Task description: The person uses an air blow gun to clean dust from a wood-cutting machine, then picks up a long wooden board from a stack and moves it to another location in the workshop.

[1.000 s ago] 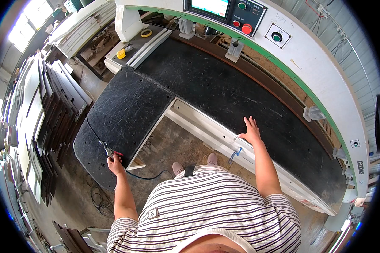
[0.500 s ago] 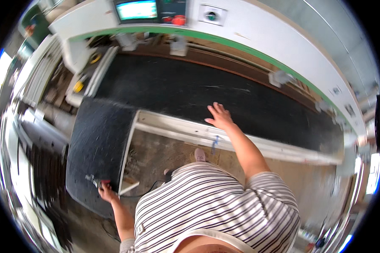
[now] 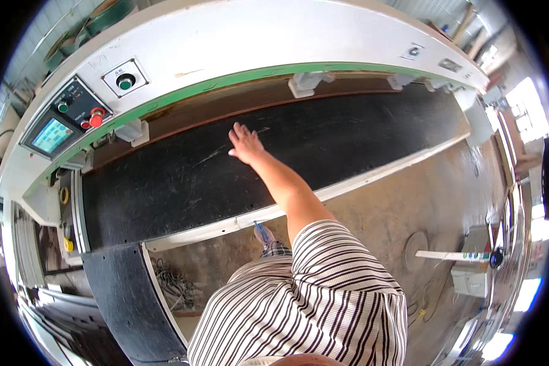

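Observation:
My right hand reaches out over the long black work surface, palm down and fingers spread, with nothing in it. Whether it rests on the surface or hovers just above, I cannot tell. Faint scratches mark the black top around it. My left hand is out of the picture. At the lower left, a second black table section joins the long one at a corner, and a bit of dark cord shows at its bottom edge.
A white machine beam spans the far side, carrying a control panel with a screen and red and green buttons. Pale clamp blocks hang below its green edge. Coiled cable lies on the floor. A grey box stands at right.
The view has swung right. My right hand now lies farther over the black surface. My left hand, earlier holding a red and silver corded tool over the side table, has left the picture.

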Tool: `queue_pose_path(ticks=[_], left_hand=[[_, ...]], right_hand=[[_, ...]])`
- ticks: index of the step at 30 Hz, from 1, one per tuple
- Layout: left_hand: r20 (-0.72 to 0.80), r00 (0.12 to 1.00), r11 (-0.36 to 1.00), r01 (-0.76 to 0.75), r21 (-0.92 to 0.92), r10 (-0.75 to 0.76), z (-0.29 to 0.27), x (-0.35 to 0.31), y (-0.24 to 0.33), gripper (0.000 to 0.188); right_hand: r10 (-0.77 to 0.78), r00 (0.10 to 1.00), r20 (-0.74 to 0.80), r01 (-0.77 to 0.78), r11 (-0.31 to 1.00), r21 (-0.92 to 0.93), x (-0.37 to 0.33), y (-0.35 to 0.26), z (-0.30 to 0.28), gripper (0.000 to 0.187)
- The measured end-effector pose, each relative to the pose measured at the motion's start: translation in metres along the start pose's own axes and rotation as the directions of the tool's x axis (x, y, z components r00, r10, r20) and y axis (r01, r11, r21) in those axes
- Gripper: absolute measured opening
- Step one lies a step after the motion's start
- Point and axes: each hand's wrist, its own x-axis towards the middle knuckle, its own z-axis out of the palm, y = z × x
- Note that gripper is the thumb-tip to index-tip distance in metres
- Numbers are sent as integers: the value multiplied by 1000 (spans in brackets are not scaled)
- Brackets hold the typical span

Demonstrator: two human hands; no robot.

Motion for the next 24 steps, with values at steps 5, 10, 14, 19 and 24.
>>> queue_pose_path(ticks=[5, 10, 14, 19, 24], left_hand=[[-45, 997, 998, 59, 9, -58, 0, -67, 17, 23], [-174, 980, 995, 86, -46, -92, -24, -149, 19, 23], [-222, 970, 993, 86, -81, -102, -23, -198, 18, 23], [-290, 954, 997, 78, -7, -77, 6, -235, 28, 22], [-217, 971, 991, 117, 65, -100, 27, -237, 28, 18]], right_hand=[[-14, 993, -115, -13, 973, -229, 62, 45, -7, 84], [-7, 1000, -11, 4, 977, -212, 116, 56, -10, 95], [-7, 1000, 23, 12, 980, -198, 146, 69, 1, 96], [-51, 999, -15, 46, 978, -205, 141, 67, 6, 95], [-64, 996, 54, 74, 977, -200, 147, 68, -4, 96]])
